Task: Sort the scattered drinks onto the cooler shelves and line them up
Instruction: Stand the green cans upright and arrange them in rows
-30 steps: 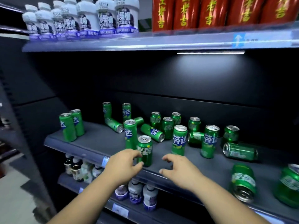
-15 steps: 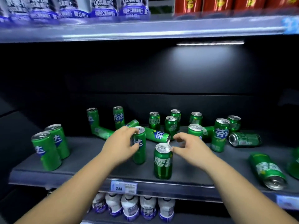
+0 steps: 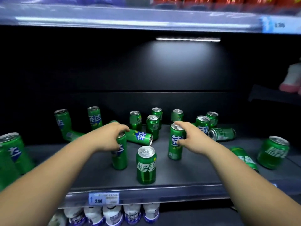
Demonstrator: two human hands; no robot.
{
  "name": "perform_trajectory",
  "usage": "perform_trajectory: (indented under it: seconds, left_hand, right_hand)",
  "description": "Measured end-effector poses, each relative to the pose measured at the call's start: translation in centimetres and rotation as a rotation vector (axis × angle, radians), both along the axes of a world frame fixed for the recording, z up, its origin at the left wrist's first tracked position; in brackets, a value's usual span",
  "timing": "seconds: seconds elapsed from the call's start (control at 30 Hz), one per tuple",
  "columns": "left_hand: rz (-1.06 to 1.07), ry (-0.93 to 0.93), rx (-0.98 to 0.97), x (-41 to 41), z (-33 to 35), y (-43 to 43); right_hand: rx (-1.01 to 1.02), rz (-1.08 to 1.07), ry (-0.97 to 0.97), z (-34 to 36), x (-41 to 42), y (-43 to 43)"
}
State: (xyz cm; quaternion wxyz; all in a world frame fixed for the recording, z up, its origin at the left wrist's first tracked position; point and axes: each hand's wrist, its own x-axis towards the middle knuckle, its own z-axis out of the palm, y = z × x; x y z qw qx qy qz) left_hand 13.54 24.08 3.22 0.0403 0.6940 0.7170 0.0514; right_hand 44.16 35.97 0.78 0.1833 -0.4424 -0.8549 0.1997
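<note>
On the dark grey metal cooler shelf your sort looks barely started: slim green aluminium soda cans stand scattered, several lie flat, and no row is formed yet. Your left hand curls over the top of one upright green can. Your right hand wraps thumb and fingers round a second upright green can. Both stand mid-shelf, behind a lone front can.

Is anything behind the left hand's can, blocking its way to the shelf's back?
Yes. A fallen can lies just behind the can that the left hand grips, and upright cans stand farther back.
</note>
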Motion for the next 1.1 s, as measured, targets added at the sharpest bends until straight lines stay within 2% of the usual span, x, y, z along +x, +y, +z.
perform_trajectory:
  seconds: [0.23,0.43,0.57,0.73,1.1]
  left_hand:
    - [0.050,-0.062,0.053,-0.5,0.9,-0.7]
    - [0.095,-0.052,0.102,-1.9,1.4,-2.9]
    - [0.113,-0.036,0.138,-4.8,3.0,-4.9]
    - [0.103,0.037,0.132,-10.4,5.1,-7.6]
    - [0.051,0.098,0.016,-21.2,4.3,-13.8]
  right_hand:
    - [-0.060,0.050,0.179,0.6,-1.3,2.4]
    - [0.059,0.198,0.212,2.8,-5.2,0.4]
    - [0.126,0.353,0.241,5.9,-9.5,-2.6]
    - [0.064,0.476,0.281,6.5,-16.4,-7.2]
    - [0.042,0.495,0.202,3.4,-30.7,-14.1]
